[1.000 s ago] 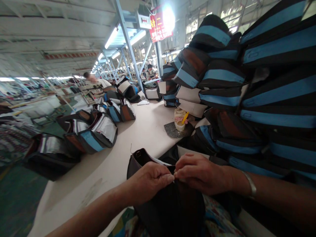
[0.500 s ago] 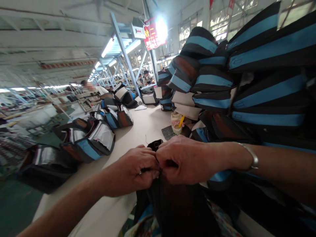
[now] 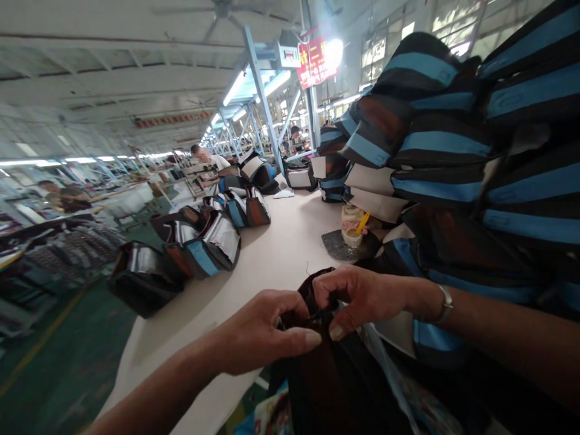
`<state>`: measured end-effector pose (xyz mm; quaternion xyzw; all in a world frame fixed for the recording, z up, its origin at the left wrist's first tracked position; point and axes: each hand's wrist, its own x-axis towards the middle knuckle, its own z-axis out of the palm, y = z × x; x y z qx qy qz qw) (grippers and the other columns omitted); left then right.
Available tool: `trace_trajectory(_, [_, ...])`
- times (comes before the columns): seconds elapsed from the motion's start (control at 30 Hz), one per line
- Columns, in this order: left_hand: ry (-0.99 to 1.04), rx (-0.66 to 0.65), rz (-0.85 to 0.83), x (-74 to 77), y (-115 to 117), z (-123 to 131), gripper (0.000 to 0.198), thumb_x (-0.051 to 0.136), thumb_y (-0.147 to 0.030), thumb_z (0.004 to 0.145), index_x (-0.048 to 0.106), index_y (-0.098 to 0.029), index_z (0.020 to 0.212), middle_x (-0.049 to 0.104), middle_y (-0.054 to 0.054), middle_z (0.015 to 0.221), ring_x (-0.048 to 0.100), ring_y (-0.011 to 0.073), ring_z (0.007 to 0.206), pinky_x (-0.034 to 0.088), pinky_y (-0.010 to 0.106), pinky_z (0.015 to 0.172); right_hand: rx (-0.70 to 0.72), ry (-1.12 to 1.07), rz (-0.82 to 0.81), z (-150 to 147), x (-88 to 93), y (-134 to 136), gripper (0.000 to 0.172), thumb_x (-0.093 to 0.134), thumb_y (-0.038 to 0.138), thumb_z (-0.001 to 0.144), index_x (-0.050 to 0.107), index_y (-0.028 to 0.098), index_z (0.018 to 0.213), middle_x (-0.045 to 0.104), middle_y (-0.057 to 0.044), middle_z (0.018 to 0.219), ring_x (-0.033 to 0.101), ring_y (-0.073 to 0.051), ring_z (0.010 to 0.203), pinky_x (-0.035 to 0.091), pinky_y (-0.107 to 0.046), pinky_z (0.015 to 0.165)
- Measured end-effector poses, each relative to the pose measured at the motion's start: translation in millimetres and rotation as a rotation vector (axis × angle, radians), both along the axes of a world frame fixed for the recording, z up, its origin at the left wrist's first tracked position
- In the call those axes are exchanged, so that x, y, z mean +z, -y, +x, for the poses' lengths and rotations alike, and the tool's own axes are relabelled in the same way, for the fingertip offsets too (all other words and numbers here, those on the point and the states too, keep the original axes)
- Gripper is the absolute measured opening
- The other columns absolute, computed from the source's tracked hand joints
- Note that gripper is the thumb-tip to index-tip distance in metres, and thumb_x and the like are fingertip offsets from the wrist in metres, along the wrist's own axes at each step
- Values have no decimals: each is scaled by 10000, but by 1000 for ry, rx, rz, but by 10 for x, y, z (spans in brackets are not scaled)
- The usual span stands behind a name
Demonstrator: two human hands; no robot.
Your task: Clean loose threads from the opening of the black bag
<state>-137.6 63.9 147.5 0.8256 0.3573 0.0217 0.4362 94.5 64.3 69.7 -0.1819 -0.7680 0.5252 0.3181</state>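
A dark bag (image 3: pixel 338 383) with a brown panel lies in front of my body, its upper edge at the table. My left hand (image 3: pixel 265 329) grips that edge from the left, the thumb laid along the brown panel and the fingers curled over behind. From the right, my right hand (image 3: pixel 365 296) pinches the same edge between bent fingers and thumb, a small gap away from the left. What lies under the curled fingers is hidden. A loose dark thread sticks up just beyond the edge.
High stacks of black-and-blue bags (image 3: pixel 441 142) rise on the right. A tub with a yellow-handled tool (image 3: pixel 353 232) stands on a dark board. More bags (image 3: pixel 203 248) line the left edge of the white table (image 3: pixel 254 278). Other people are in the background.
Both hands have loosened from tight fists pressed together to pinching grips set slightly apart. The thumbs now rest on the bag. The view has swung left.
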Motion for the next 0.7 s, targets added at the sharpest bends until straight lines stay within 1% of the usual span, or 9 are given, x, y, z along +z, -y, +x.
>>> trace_trajectory(0.1, [118, 85, -83, -143, 25, 90, 365, 749, -474, 787, 638, -141, 885, 474, -46, 727, 392, 114, 679, 307, 246, 596, 25, -18, -72, -2, 29, 10, 368, 834, 363, 739, 576, 128, 856, 528, 32, 804, 465, -84, 746, 400, -225, 686])
trace_trajectory(0.17, [172, 89, -139, -234, 8, 114, 370, 761, -478, 784, 630, -138, 847, 458, -46, 716, 374, 112, 676, 285, 255, 591, 37, -43, -138, 21, 16, 0, 375, 861, 317, 704, 584, 120, 863, 532, 27, 817, 474, -81, 734, 399, -218, 661])
trace_trajectory(0.23, [190, 79, -169, -286, -11, 120, 344, 749, -458, 802, 625, -136, 805, 468, -39, 714, 374, 114, 679, 276, 268, 598, 61, -69, -202, 51, -3, -7, 388, 879, 278, 675, 584, 114, 866, 535, 26, 817, 480, -75, 709, 394, -204, 620])
trace_trajectory(0.3, [188, 81, -181, -299, -15, 124, 293, 733, -410, 811, 629, -138, 788, 468, -38, 700, 363, 113, 663, 268, 277, 593, 88, -84, -252, 81, -9, -4, 371, 862, 269, 700, 583, 111, 887, 536, 28, 808, 474, -64, 676, 384, -189, 587])
trace_trajectory(0.4, [176, 108, -197, -289, 13, 146, 200, 706, -320, 796, 635, -136, 761, 460, -39, 673, 349, 109, 632, 256, 283, 573, 93, -67, -276, 112, 15, 15, 341, 818, 306, 757, 597, 107, 924, 548, 19, 811, 480, -65, 686, 386, -182, 591])
trace_trajectory(0.53, [163, 164, -230, -296, 61, 193, 142, 676, -268, 750, 619, -138, 735, 426, -51, 617, 313, 101, 580, 215, 285, 531, 38, -37, -264, 103, 35, 40, 346, 828, 330, 737, 605, 106, 877, 552, 28, 761, 463, -64, 664, 357, -177, 567])
trace_trajectory(0.63, [158, 195, -243, -304, 78, 222, 139, 663, -263, 734, 597, -143, 708, 405, -56, 593, 289, 98, 564, 196, 286, 523, -18, -28, -248, 84, 13, 62, 272, 806, 275, 740, 619, 100, 833, 553, 33, 726, 447, -57, 627, 335, -176, 546])
trace_trajectory(0.7, [147, 187, -244, -299, 83, 234, 146, 652, -269, 739, 583, -147, 703, 400, -55, 597, 290, 97, 565, 195, 282, 521, -69, -31, -245, 78, -14, 84, 222, 782, 229, 734, 632, 97, 831, 560, 33, 716, 447, -56, 613, 328, -176, 539])
